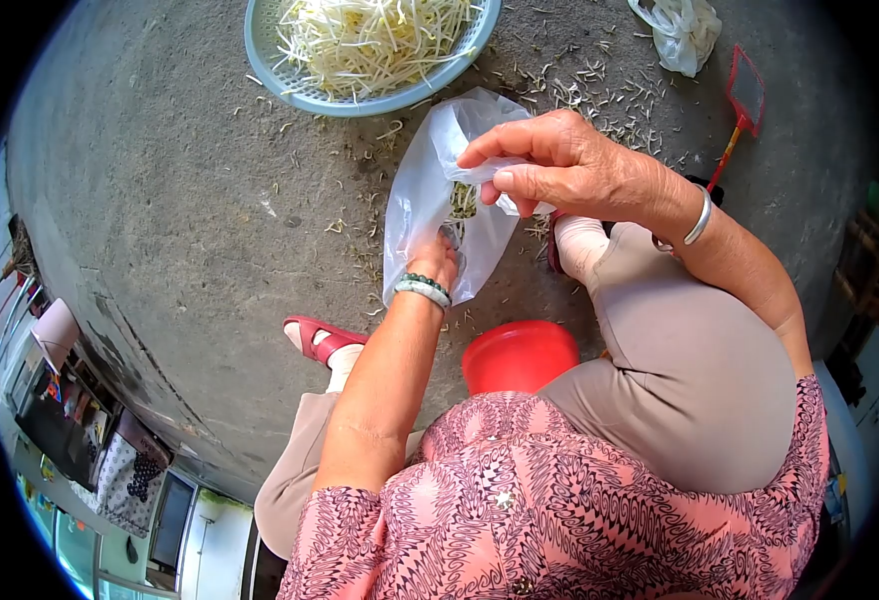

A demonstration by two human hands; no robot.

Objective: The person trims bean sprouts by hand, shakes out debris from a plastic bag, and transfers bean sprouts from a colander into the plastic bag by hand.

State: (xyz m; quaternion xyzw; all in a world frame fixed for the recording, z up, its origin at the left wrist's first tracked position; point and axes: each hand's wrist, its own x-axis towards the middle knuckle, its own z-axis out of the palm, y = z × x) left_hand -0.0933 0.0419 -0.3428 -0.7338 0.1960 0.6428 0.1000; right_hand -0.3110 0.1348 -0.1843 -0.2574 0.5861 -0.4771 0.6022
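Observation:
A translucent white plastic bag (418, 190) lies on the concrete floor in front of me, its mouth towards my body. My right hand (565, 165) pinches the bag's edge between thumb and fingers and lifts it. My left hand (435, 262) reaches into the mouth, and the plastic hides its fingers. Between the hands, some greenish sprout bits (463, 200) show inside the bag. Just beyond it stands a light blue plastic basket (360, 106) heaped with white bean sprouts (375, 45).
Loose sprout scraps (610, 100) litter the floor right of the bag. A crumpled plastic bag (682, 35) and a red fly swatter (747, 92) lie at the upper right. Between my legs is a red plastic stool or tub (520, 357). Household items crowd the left edge.

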